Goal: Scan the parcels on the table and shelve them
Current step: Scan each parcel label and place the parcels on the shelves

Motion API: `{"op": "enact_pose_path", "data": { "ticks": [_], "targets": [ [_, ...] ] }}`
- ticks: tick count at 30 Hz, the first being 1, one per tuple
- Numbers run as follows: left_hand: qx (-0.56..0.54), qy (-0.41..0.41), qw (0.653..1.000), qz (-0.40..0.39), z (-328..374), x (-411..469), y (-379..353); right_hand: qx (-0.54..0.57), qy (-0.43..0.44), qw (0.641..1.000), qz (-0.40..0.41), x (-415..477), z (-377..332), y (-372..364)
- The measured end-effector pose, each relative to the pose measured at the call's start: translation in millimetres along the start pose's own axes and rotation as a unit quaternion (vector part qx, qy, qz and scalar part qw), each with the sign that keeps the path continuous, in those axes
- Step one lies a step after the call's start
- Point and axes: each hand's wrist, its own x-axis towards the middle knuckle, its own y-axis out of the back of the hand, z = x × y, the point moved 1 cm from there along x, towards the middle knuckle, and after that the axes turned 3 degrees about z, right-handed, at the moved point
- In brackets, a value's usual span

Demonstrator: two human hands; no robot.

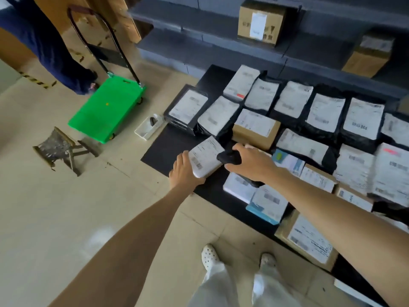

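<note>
- A white parcel (207, 159) is gripped at its near left corner by the left hand (184, 171). The thumb is curled along the lower edge and the fingers are hidden beneath.
- The parcel is held label-up and tilted over the bare left end of the black counter (164, 151). Whether it touches the surface cannot be told.
- A black scanner (229, 156) is clasped in the right hand (251, 162), with the fingers wrapped round it. Its head lies just over the right edge of the white parcel. The device is blurred, so its exact shape is uncertain.
- The rest of the counter is covered with labelled parcels (323, 111) laid in rows, edges touching: black bags, brown cartons and white or blue boxes.
- Two cardboard boxes (260, 21) are seen on the dark shelf (221, 43) behind the counter.
- On the floor to the left, a green trolley (108, 109), a small stool (58, 147) and a white tray (148, 128) are seen. The tray is just beside the counter's corner.
</note>
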Motion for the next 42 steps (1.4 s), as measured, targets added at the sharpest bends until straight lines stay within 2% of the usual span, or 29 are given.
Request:
{"op": "enact_pose_path", "data": {
  "ticks": [7, 14, 19, 26, 36, 42],
  "targets": [
    [0.057, -0.1, 0.991, 0.073, -15.6, 32.2, 96.2, -0.023, 0.068, 0.994, 0.083, 8.6, -86.2, 36.3],
    [0.118, -0.215, 0.95, 0.192, 12.1, 65.4, 200.7, -0.068, 0.122, 0.973, 0.184, -2.0, -142.1, 91.2],
    [0.135, -0.277, 0.927, 0.215, 41.9, 75.1, 250.0, -0.128, 0.167, 0.948, 0.239, -9.5, -157.7, 128.0],
    [0.138, -0.295, 0.922, 0.207, 66.6, 84.7, 259.7, -0.192, 0.154, 0.929, 0.277, -5.9, -152.3, 149.1],
    [0.153, -0.309, 0.919, 0.188, 100.4, 109.0, 243.2, -0.222, 0.138, 0.933, 0.247, 19.5, -127.9, 166.5],
    [0.166, -0.316, 0.913, 0.198, 124.3, 129.2, 257.9, -0.25, 0.149, 0.921, 0.258, 32.6, -124.2, 191.6]
  ]
}}
